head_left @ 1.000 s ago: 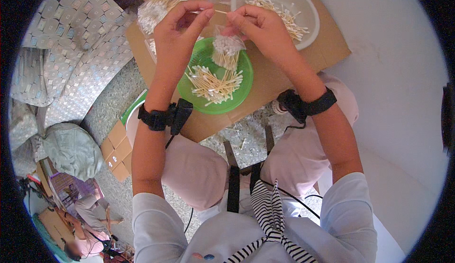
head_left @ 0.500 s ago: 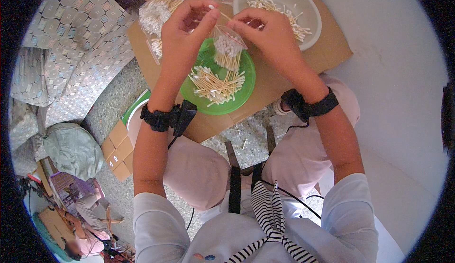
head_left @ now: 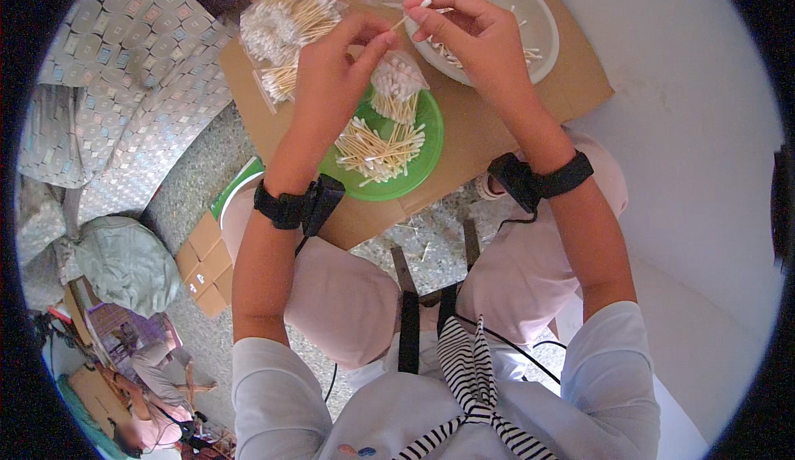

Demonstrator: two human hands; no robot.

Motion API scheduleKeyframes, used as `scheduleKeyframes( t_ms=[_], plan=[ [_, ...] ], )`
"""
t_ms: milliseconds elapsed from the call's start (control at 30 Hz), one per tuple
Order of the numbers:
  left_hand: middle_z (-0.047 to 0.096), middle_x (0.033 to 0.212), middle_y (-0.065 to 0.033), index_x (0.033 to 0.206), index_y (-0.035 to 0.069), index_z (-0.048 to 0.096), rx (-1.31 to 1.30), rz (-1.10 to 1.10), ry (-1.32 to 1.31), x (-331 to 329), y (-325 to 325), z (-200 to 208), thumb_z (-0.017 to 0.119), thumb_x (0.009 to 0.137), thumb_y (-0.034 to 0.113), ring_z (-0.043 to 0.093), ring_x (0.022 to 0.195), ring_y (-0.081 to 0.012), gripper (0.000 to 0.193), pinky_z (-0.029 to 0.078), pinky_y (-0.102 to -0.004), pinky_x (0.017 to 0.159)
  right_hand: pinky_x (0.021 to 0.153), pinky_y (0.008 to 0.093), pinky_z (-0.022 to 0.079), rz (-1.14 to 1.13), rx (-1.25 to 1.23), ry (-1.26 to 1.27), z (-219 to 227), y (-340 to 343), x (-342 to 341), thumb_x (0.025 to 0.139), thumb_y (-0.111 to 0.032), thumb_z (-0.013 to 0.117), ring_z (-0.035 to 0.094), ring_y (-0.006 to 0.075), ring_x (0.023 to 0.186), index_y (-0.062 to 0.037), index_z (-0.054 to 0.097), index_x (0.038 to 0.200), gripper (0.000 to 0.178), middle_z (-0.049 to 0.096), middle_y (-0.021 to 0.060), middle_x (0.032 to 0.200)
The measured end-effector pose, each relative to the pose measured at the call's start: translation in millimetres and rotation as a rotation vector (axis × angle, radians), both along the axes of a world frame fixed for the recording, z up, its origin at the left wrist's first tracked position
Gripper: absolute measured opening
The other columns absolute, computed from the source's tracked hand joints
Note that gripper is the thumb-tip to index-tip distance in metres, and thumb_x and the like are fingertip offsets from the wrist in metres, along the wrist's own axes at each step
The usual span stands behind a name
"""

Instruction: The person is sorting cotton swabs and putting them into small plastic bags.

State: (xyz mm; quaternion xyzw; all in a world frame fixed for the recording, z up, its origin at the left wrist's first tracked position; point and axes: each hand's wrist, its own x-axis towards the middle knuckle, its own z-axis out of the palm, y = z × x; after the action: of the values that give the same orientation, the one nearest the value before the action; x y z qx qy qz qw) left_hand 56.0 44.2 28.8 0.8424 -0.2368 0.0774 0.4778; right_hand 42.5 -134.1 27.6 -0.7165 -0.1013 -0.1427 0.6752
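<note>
Between my two hands is a single cotton swab (head_left: 399, 24), tilted, with one white tip up at my right fingers. My left hand (head_left: 335, 67) is closed in a pinch on its lower end. My right hand (head_left: 472, 36) pinches it near the upper tip. Just below, a clear bag of cotton swabs (head_left: 396, 96) rests at the far side of a green bowl (head_left: 426, 158). Loose cotton swabs (head_left: 377, 149) lie heaped in that bowl. Behind my right hand, a white bowl (head_left: 542, 17) holds more loose swabs, partly hidden by the hand.
Filled bags of swabs (head_left: 286, 17) are piled at the far left of the cardboard surface (head_left: 571, 87). A white wall (head_left: 679, 129) rises on the right. Patterned cloth (head_left: 132, 71) hangs at the left, and another person (head_left: 153, 402) sits at the lower left.
The swab now slants the other way, its visible tip at my right hand instead of my left. My right hand has moved up a little; my left has shifted slightly right and down.
</note>
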Motion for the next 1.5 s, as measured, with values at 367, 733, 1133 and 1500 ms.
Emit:
scheduleKeyframes(
  t_ms=[367, 733, 1133, 1500],
  plan=[
    [0.065, 0.084, -0.0019, 0.096, 0.003, 0.065, -0.401, 0.088, 0.185, 12, 18, 16, 0.063, 0.089, 0.019, 0.059, 0.077, -0.0079, 0.017, 0.047, -0.0213, 0.067, 0.072, 0.0247, 0.048, 0.072, -0.428, 0.103, 2, -4, -4, 0.087, -0.026, 0.063, 0.061, 0.0107, 0.078, -0.0025, 0.068, 0.100, 0.028, 0.068, 0.0045, 0.090],
    [0.068, 0.085, -0.0003, 0.088, 0.005, 0.069, 0.108, -0.014, -0.045, 15, 33, 21, 0.068, 0.083, 0.018, 0.061, 0.077, -0.0077, 0.014, 0.048, -0.0237, 0.066, 0.073, 0.0317, 0.048, 0.039, -0.757, -0.077, -15, -16, -1, 0.081, -0.030, 0.064, 0.062, 0.0233, 0.080, -0.0045, 0.068, 0.089, 0.027, 0.066, 0.0096, 0.084],
    [0.060, 0.077, -0.0029, 0.083, 0.010, 0.069, 0.435, -0.326, -0.459, 3, 10, 11, 0.068, 0.077, 0.021, 0.058, 0.074, -0.0241, 0.012, 0.047, -0.0360, 0.067, 0.069, 0.0414, 0.050, 0.096, -0.564, 0.105, -13, -4, -4, 0.081, -0.035, 0.061, 0.064, 0.0336, 0.074, -0.0064, 0.069, 0.087, 0.031, 0.067, 0.0155, 0.080],
    [0.062, 0.086, -0.0061, 0.077, 0.008, 0.070, 0.581, -0.273, -0.549, 6, 10, 15, 0.061, 0.084, 0.032, 0.056, 0.077, -0.0255, 0.027, 0.047, -0.0361, 0.070, 0.074, 0.0420, 0.051, -0.118, -0.680, -0.166, -20, -34, 11, 0.081, -0.030, 0.063, 0.065, 0.0307, 0.077, -0.0126, 0.066, 0.108, 0.032, 0.068, 0.0119, 0.087]
  ],
)
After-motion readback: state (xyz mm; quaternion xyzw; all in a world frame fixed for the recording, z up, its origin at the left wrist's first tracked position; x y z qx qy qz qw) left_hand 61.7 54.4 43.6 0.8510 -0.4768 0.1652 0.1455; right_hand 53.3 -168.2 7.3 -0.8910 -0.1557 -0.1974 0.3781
